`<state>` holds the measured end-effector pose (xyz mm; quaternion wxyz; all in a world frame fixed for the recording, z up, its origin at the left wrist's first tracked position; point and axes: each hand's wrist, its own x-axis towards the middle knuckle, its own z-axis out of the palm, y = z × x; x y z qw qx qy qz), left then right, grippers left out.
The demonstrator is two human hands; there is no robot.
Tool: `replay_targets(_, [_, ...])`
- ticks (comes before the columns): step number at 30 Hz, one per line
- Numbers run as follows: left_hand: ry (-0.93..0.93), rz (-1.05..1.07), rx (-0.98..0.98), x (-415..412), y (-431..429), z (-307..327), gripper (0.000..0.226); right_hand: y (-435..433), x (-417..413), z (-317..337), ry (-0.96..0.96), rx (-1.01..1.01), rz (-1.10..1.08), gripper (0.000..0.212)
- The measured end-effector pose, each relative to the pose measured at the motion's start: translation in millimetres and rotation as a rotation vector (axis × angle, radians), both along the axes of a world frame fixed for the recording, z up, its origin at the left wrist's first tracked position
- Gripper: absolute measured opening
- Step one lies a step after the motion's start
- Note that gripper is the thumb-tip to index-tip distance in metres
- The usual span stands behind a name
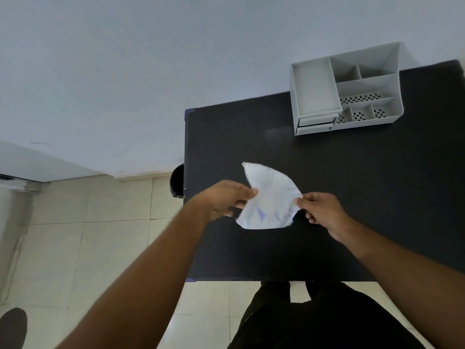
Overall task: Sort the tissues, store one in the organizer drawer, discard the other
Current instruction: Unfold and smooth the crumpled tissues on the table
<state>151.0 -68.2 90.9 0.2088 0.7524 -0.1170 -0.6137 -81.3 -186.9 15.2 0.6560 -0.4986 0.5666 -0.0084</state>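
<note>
- Your left hand [226,197] and right hand [320,209] each pinch an edge of the tissue [270,197], spreading it above the table [377,197], probably for inspection.
- The organizer [346,89] stands well apart, drawers shut.

The single head-worn view looks steeply down, close over the black table [352,197] and tiled floor [75,248].

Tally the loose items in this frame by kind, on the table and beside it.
Tissue, white, held between the left hand and right hand: 1
Grey desk organizer, with two drawer fronts: 1
Dark bin beside the table: 1
Total: 3
</note>
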Motion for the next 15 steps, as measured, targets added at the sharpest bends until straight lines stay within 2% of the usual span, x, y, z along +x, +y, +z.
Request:
replay_targets(1, [0.071,0.003,-0.019,1.6,1.8,1.0,0.029,0.6,-1.3,-1.4,0.003,0.004,-0.004,0.010])
replay_targets(2, [0.062,0.043,-0.022,2.4,1.8,2.6,0.027,0.9,-2.1,-2.6,0.005,0.008,-0.015,0.011])
replay_targets(4, [-0.220,0.135,0.032,8.8,5.1,-5.4,0.026,1.5,-1.9,-4.6,0.007,0.017,-0.027,0.012])
replay_targets(5, [-0.284,0.110,0.039,12.0,6.8,-6.3,0.028,2.2,-0.8,-5.1,0.003,0.020,-0.020,0.011])
replay_targets(6, [-0.223,0.050,0.042,13.6,6.6,-4.8,0.030,3.1,0.2,-5.0,-0.006,0.024,-0.010,0.012])
replay_targets(8, [0.043,-0.060,0.031,15.0,6.8,-1.4,0.035,4.6,2.1,-5.0,-0.012,0.039,-0.008,0.012])
replay_targets(9, [0.069,-0.067,0.031,15.9,7.0,-0.7,0.035,5.0,2.7,-4.6,-0.010,0.047,-0.015,0.011])
replay_targets(10, [0.004,-0.052,0.044,17.9,7.6,-1.2,0.033,5.1,3.2,-3.9,-0.006,0.052,-0.022,0.011])
replay_targets(12, [-0.263,-0.012,0.114,23.8,9.8,-10.6,0.029,4.9,3.6,-3.4,-0.001,0.054,-0.028,0.010])
replay_targets(15, [-0.317,-0.048,0.181,23.8,12.6,-20.5,0.025,4.1,3.7,-3.0,-0.013,0.051,-0.028,0.010])
